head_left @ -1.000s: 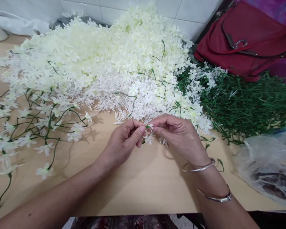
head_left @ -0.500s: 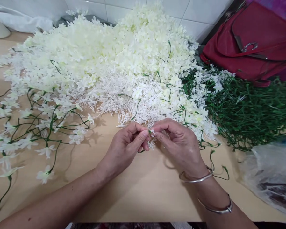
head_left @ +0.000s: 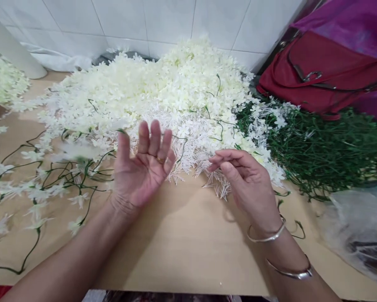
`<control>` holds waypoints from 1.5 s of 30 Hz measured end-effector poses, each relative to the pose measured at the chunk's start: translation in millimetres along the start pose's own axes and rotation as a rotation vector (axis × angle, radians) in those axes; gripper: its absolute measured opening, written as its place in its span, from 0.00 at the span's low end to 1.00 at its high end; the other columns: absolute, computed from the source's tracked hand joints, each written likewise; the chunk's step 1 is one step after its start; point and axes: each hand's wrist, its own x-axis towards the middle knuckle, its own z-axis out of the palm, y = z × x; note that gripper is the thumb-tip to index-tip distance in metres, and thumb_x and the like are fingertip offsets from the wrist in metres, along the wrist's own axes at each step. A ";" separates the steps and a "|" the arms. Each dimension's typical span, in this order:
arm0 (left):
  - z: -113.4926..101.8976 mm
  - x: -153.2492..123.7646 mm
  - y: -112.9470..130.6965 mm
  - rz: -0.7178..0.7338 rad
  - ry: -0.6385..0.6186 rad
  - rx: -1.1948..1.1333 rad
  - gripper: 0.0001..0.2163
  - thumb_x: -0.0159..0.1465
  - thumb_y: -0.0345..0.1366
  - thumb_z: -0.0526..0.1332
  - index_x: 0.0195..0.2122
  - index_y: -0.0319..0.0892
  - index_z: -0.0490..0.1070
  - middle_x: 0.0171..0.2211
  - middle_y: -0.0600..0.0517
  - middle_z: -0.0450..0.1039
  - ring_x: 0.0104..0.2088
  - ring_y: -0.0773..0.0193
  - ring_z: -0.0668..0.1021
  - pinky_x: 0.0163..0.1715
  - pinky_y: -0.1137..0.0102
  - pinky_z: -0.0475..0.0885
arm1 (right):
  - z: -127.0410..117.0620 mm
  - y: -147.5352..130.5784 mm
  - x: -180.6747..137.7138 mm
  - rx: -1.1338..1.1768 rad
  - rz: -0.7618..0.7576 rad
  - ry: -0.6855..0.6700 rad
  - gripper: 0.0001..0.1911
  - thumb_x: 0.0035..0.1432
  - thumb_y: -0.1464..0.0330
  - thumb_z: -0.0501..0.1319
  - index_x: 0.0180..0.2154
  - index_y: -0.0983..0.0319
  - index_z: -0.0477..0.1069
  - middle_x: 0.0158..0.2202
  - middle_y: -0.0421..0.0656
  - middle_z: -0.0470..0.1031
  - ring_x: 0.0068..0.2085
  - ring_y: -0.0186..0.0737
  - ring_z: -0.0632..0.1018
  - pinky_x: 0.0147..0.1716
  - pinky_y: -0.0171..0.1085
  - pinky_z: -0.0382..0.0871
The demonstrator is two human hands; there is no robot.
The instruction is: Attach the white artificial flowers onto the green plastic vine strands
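Cream artificial blossoms [head_left: 163,84] heaped on smooth tan surface [head_left: 188,243]; left hand [head_left: 141,167] fingers splayed, empty; right hand [head_left: 242,180] fingers loosely curled, grip unclear.

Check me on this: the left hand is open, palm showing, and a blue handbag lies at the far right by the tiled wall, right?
Not quite. The head view shows the handbag is dark red, not blue. The left hand is open, palm showing, and it lies far right by the tiled wall.

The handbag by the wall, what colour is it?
A dark red handbag, clearest in the head view.
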 end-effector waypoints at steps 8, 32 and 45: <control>11.8 -8.7 -19.3 -0.190 -0.092 0.042 0.19 0.72 0.52 0.59 0.47 0.42 0.80 0.48 0.43 0.83 0.45 0.56 0.85 0.43 0.66 0.81 | -1.4 7.7 4.2 -0.157 0.022 0.046 0.09 0.64 0.60 0.70 0.42 0.57 0.79 0.38 0.43 0.83 0.38 0.41 0.82 0.42 0.42 0.78; -3.4 -2.1 -31.1 0.631 -0.073 1.394 0.07 0.70 0.26 0.60 0.40 0.44 0.76 0.40 0.50 0.80 0.42 0.56 0.78 0.44 0.63 0.72 | 1.2 20.8 -0.4 -0.802 -0.246 -0.116 0.08 0.65 0.78 0.64 0.35 0.60 0.75 0.35 0.42 0.75 0.39 0.43 0.76 0.39 0.42 0.68; 11.1 -15.4 -27.5 0.927 -0.250 1.154 0.10 0.69 0.22 0.63 0.46 0.44 0.72 0.39 0.52 0.81 0.39 0.66 0.80 0.42 0.71 0.73 | -9.1 8.8 6.8 -0.568 -0.303 0.242 0.07 0.69 0.71 0.62 0.42 0.58 0.80 0.38 0.42 0.81 0.39 0.41 0.80 0.42 0.40 0.73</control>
